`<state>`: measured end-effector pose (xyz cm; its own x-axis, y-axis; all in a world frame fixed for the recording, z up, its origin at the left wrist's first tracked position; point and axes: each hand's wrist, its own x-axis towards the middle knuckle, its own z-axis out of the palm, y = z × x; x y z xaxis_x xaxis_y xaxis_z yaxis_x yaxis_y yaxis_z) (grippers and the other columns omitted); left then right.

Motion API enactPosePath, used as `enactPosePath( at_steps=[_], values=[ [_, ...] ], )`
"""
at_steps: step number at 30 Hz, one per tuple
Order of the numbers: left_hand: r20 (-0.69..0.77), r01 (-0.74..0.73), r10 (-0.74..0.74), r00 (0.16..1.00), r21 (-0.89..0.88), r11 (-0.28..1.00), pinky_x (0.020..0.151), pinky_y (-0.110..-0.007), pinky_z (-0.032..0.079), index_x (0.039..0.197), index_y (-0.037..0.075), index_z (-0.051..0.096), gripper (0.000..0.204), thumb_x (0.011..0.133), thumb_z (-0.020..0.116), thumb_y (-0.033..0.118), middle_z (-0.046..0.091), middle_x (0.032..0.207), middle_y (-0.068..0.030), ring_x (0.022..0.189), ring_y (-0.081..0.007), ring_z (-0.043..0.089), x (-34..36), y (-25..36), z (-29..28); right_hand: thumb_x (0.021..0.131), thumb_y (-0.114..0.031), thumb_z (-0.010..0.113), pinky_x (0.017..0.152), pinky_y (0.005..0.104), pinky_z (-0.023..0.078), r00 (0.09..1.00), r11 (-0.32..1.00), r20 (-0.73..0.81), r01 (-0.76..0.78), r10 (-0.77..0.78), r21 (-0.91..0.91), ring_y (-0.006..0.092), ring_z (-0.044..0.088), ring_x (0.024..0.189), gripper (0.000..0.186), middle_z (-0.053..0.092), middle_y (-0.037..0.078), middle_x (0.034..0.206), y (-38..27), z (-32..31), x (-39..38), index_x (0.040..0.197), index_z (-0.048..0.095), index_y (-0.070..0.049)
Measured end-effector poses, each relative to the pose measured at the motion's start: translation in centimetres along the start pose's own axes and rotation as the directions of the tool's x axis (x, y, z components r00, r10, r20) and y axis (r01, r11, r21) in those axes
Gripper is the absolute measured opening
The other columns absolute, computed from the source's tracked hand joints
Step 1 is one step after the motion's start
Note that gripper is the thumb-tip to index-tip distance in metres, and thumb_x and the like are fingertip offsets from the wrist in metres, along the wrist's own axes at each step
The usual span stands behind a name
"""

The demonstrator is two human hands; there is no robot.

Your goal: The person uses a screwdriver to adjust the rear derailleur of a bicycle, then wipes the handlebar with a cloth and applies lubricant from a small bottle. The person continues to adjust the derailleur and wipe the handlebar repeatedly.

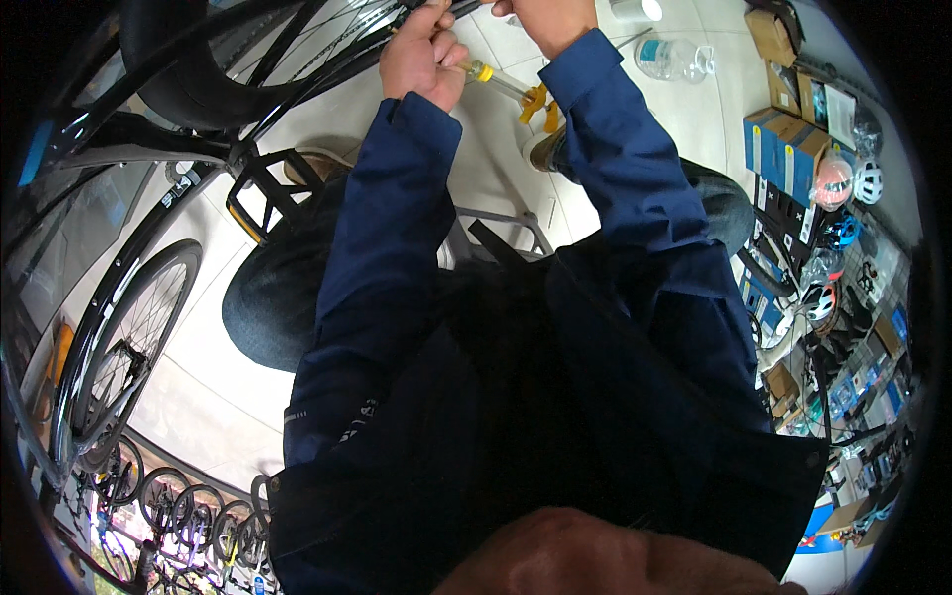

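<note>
In the head view, the left hand [424, 64] appears curled around one end of the syringe [511, 86], perhaps steadying it beside the bike [188, 99]; its orange handle [535, 102] juts free rightward. The top edge crops the right hand [555, 20], so I cannot tell what it pinches. Pale lettering marks the left sleeve [359, 421] and a black tube [129, 263]; the bottle [679, 61] is labelled.

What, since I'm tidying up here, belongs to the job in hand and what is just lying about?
Apparently in use:
syringe with yellow fittings, in the left hand
bicycle at upper left

Apparently just lying about:
clear bottle on the floor
helmets
blue box
background bicycles
</note>
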<state>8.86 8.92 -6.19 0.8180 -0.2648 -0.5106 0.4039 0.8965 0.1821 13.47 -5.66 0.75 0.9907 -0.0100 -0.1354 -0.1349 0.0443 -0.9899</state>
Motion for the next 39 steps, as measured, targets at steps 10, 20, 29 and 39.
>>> enactPosePath(
  at_steps=[10,20,29,39],
  values=[
    [-0.013,-0.045,0.046,0.999,0.092,0.995,0.044,-0.022,0.028,0.091,0.009,0.061,0.015,0.100,0.068,0.019,0.056,0.075,0.0035,0.046,-0.0045,0.036,0.1,-0.1,-0.4,0.107,-0.035,0.058,0.056,0.0240,0.051,0.982,0.984,-0.087,-0.160,0.167,0.084,0.0090,0.062,0.063,0.036,0.069,0.004,0.079,2.2,-0.4,0.2,0.097,0.069,-0.002],
    [-0.165,-0.186,0.266,0.950,0.386,0.904,0.047,-0.026,0.028,0.099,0.006,0.071,0.012,0.091,0.078,0.010,0.051,0.068,0.0058,0.048,-0.0051,0.034,-4.3,-0.3,2.1,0.104,-0.023,0.062,0.057,0.0267,0.050,0.993,0.989,-0.098,0.080,-0.067,0.126,0.0117,0.065,0.069,0.025,0.070,0.005,0.080,1.2,1.1,-1.4,0.094,0.071,-0.002],
    [0.019,-0.288,0.329,0.944,0.537,0.793,0.046,-0.023,0.028,0.111,0.007,0.066,0.020,0.102,0.067,0.024,0.053,0.074,0.0053,0.048,-0.0035,0.034,-11.6,0.2,8.9,0.106,-0.024,0.056,0.072,0.0315,0.056,0.871,0.799,0.347,0.468,-0.347,-0.377,0.0169,0.069,0.076,0.026,0.076,0.008,0.100,-4.2,-5.7,-10.2,0.118,0.069,-0.005],
    [0.504,-0.547,0.267,0.821,0.563,0.620,0.101,-0.041,0.048,0.148,0.006,0.047,0.049,0.103,0.064,0.019,0.054,0.140,-0.0100,0.119,-0.0191,0.057,-14.0,-5.7,24.5,0.091,-0.042,0.075,0.061,0.0362,0.056,0.911,0.611,0.270,0.410,-0.312,-0.677,0.0259,0.072,0.063,0.037,0.072,0.011,0.071,-16.5,-14.8,-15.8,0.105,0.073,-0.008]
  ],
)
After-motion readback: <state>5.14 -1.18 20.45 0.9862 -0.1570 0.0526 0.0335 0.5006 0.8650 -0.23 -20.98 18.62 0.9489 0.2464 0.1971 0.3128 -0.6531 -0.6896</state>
